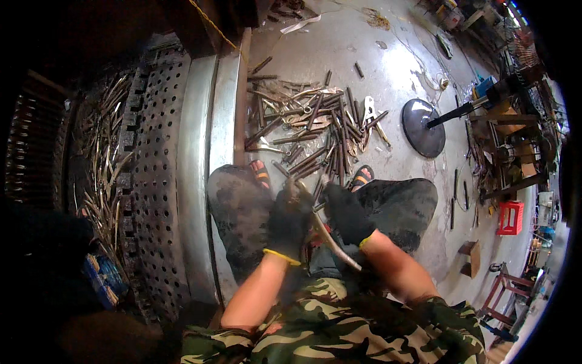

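In front of my lap, my left hand (288,213) wears a dark glove with a yellow cuff and is closed on a long, curved, pale metal bar (329,238). The bar slants down to the right between my forearms. Close on its right side is my right hand (347,212), gloved the same way, its fingers curled at the bar's upper end. What those fingers grip is blurred and partly hidden. Beyond my feet lies a loose pile of dark metal tubes (342,130) on the floor, mixed with pale tool parts. A pair of locking pliers (369,110) lies at its right edge.
A perforated metal bench (159,182) with a steel edge (195,170) runs along my left. Thin metal strips (103,164) are heaped behind it. To the right stand a round black base (418,130) with a pole, a red stool (510,218) and cluttered shelves.
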Motion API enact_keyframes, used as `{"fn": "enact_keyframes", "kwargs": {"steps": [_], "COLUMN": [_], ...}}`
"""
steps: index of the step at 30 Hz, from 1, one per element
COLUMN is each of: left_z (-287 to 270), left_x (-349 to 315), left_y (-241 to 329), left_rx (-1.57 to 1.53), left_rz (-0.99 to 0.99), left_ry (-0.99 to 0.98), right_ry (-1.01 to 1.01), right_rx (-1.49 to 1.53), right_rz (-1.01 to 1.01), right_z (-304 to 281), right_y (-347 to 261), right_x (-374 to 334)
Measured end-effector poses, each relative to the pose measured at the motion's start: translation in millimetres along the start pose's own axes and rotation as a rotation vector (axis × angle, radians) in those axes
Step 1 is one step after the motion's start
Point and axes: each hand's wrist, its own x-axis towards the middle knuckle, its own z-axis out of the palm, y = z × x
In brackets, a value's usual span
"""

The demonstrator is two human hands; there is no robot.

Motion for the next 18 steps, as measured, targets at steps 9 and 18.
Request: {"fn": "enact_keyframes", "kwargs": {"steps": [9,18], "left_z": [-21,4], "left_x": [-17,9], "left_y": [10,-7], "left_rx": [-1.047,0.169], "left_rz": [-0.187,0.197], "left_ry": [-0.204,-0.061], "right_ry": [-0.068,-0.207], "right_rx": [-0.276,0.004], "right_rz": [-0.416,-0.154], "right_z": [-74,-36], "right_y": [7,-12], "right_x": [-8,9]}}
